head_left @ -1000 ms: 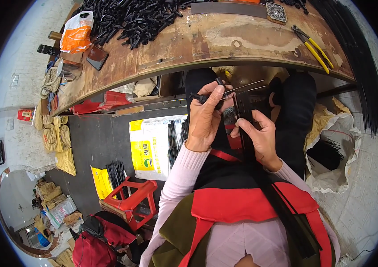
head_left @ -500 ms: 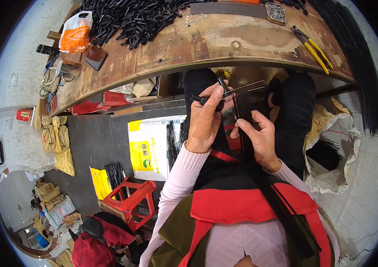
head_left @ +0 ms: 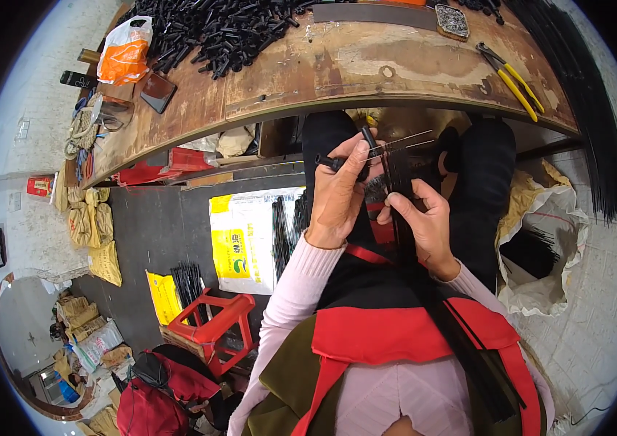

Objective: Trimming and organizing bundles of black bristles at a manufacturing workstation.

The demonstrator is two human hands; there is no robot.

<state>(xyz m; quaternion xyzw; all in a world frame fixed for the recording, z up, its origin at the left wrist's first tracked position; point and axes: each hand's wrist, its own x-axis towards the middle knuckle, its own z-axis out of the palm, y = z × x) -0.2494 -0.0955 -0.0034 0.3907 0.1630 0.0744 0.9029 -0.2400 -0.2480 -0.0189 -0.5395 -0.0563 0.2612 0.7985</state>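
My left hand (head_left: 337,200) is closed around small black tubular pieces (head_left: 369,138); one sticks up past the thumb and another juts out at the left. Two thin metal wires (head_left: 412,138) reach to the right from beside its fingertips. Just to the right and nearer, my right hand (head_left: 428,225) pinches a bundle of long black strands (head_left: 401,171) between thumb and fingers. The upper end of the bundle touches the wires, and its long lower part lies across my lap and red apron (head_left: 410,336). Where the wires meet the tubular piece is too small to make out.
Ahead stands a wooden workbench (head_left: 308,80) with a heap of black tubular pieces (head_left: 214,33), yellow-handled pincers (head_left: 508,81) and a small tray of metal bits (head_left: 452,22). Black strands hang at its right end. A white sack (head_left: 541,283) stands right, a red stool (head_left: 210,320) left.
My left hand has shifted very slightly to the right, with the black tubular pieces in it. My right hand stays almost in place on the strands.
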